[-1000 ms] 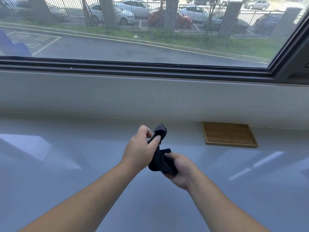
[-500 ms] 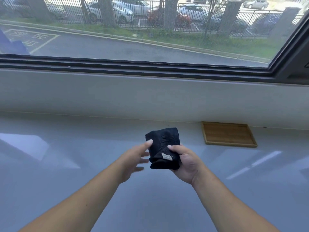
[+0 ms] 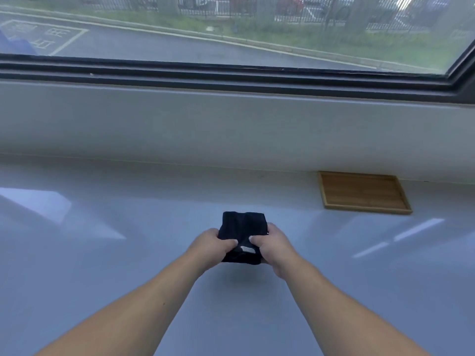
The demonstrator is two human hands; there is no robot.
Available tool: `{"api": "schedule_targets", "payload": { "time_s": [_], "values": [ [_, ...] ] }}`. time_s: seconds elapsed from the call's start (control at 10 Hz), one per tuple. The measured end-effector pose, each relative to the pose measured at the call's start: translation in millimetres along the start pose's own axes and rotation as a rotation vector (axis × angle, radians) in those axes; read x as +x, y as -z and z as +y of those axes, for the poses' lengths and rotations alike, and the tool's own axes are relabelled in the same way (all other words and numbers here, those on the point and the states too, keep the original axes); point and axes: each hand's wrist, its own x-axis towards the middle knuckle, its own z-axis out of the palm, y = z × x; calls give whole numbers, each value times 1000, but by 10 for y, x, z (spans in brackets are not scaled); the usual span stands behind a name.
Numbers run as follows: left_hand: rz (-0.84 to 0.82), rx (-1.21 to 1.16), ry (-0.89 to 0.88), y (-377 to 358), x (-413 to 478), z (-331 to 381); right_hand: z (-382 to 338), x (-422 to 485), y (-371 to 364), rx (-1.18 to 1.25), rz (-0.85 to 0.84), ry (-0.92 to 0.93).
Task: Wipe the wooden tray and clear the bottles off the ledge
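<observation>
Over the ledge: both of the person's bare forearms reach forward from the bottom edge and meet near the middle of the pale, glossy ledge [image 3: 102, 253].
Left hand: the left hand [image 3: 212, 246] is closed on the left side of a folded dark cloth [image 3: 243, 227], thumb lying across its top near the lower edge.
Right hand: the right hand [image 3: 275, 249] grips the cloth's right side in the same way, thumb pressed on top, fingers curled underneath and hidden.
Cloth: dark, folded into a rough square, held between the two hands; its far half sticks out past the knuckles toward the window. A small pale label [image 3: 248, 250] shows on it between the two thumbs.
Cloth and ledge: a soft shadow sits on the ledge below the hands; whether the cloth touches the surface I cannot tell.
Wooden tray: the wooden tray [image 3: 362, 192] lies flat on the ledge, pushed up against the low wall [image 3: 231, 129] under the window, and it looks bare inside.
Tray relative to the hands: ahead and to the right of the right hand, well apart from it, farther back than the cloth.
Window: a dark window frame [image 3: 231, 78] runs across above the wall; through the glass, a road, a strip of grass and a fence with parked cars.
Light: bright patches of reflection lie on the ledge at left and at right.
</observation>
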Motion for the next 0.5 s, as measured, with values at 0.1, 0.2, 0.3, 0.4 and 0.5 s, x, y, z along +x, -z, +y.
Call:
{"api": "schedule_targets", "payload": {
  "time_s": [0.1,0.2,0.3,0.4,0.5],
  "values": [
    [164,389,-47,-153,83,-177,213,68,-26,-445,170,80],
    [205,665,-266,-266,139,-331,458,99,-22,-821,216,385],
    [136,793,-337,-287,168,-397,599,145,17,-1090,48,415],
    [145,798,-344,-262,175,-389,650,167,66,-1198,6,394],
    [235,809,-371,-194,119,-296,524,114,110,-1205,94,467]
  ]
}}
